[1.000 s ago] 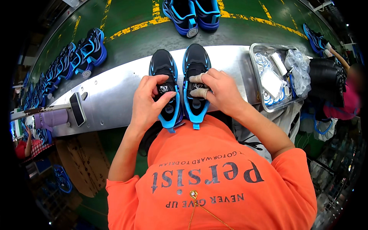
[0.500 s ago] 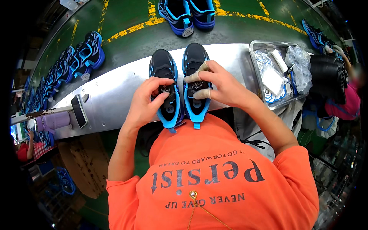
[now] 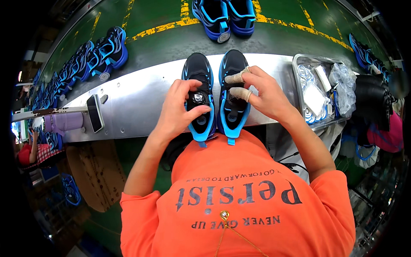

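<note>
The left hand (image 3: pixel 177 111) has its grip closed on the left shoe (image 3: pixel 199 96), thumb and fingers pinching around the round dial (image 3: pixel 198 97) on its tongue. The right hand (image 3: pixel 263 92), two fingers taped, holds a narrow grip on the tongue of the right shoe (image 3: pixel 233 94). Both black-and-blue shoes stand side by side on the steel bench (image 3: pixel 137 100), the metal tray (image 3: pixel 299 85) of bagged parts just right of them. Judging by this, the dial closures are being set; next would call for a steady twist.

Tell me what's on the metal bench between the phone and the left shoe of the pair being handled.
Nothing: in the head view, the metal bench is bare between the phone and the left shoe, which the left hand grips.
</note>
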`<act>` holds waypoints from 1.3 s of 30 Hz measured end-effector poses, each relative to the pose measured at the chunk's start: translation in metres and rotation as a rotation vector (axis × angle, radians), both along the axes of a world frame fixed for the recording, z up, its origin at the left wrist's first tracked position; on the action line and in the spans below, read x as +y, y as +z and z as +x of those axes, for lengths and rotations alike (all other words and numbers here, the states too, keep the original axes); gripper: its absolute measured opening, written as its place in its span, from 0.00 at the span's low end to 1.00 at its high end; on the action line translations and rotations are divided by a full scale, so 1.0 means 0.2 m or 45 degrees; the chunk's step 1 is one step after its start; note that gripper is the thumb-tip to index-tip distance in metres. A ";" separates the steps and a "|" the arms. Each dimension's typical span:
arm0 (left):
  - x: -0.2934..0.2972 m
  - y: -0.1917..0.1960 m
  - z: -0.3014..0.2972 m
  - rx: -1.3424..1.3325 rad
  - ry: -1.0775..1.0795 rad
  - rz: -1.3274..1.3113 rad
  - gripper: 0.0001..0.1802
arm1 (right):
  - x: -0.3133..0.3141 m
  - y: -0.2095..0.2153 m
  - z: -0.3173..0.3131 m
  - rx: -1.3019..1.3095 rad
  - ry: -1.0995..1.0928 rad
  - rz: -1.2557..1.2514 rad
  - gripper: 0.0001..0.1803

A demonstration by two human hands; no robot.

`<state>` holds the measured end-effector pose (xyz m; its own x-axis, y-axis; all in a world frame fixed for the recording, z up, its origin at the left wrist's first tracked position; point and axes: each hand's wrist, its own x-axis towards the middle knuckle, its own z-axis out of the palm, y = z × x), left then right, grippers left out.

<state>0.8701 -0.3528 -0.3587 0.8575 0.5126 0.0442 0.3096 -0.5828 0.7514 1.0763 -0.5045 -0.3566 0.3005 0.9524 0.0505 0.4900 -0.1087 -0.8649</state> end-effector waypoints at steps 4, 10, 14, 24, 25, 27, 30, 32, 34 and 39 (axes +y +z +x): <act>0.06 -0.07 -0.01 0.024 0.000 -0.295 0.28 | 0.00 -0.04 0.01 -0.109 0.031 0.015 0.12; 0.11 -0.03 -0.03 0.061 -0.200 -0.593 0.29 | 0.04 -0.01 0.01 -0.085 0.026 0.048 0.10; 0.02 -0.04 -0.01 -0.069 0.021 0.065 0.27 | 0.07 -0.02 0.00 -0.082 0.051 0.020 0.10; 0.14 -0.03 -0.01 0.000 -0.314 -0.284 0.23 | 0.13 0.00 0.02 -0.121 0.085 0.098 0.09; 0.09 0.01 -0.01 -0.019 -0.252 -0.122 0.25 | 0.12 0.00 0.07 -0.109 0.056 0.099 0.09; -0.04 0.06 -0.03 -0.086 0.007 0.115 0.18 | 0.05 -0.03 0.17 -0.021 -0.075 -0.027 0.09; -0.22 0.08 -0.03 -0.064 -0.010 -0.475 0.13 | -0.03 -0.04 0.22 0.111 -0.057 -0.116 0.14; -0.35 0.09 0.01 0.045 -0.092 -0.714 0.13 | -0.05 0.01 0.15 0.054 0.250 -0.143 0.20; -0.35 0.06 0.08 0.148 0.029 -1.085 0.14 | -0.06 -0.06 0.12 -0.044 0.297 -0.085 0.24; -0.38 0.01 0.11 0.108 0.195 -1.526 0.13 | -0.08 -0.09 0.02 -0.144 0.091 -0.094 0.21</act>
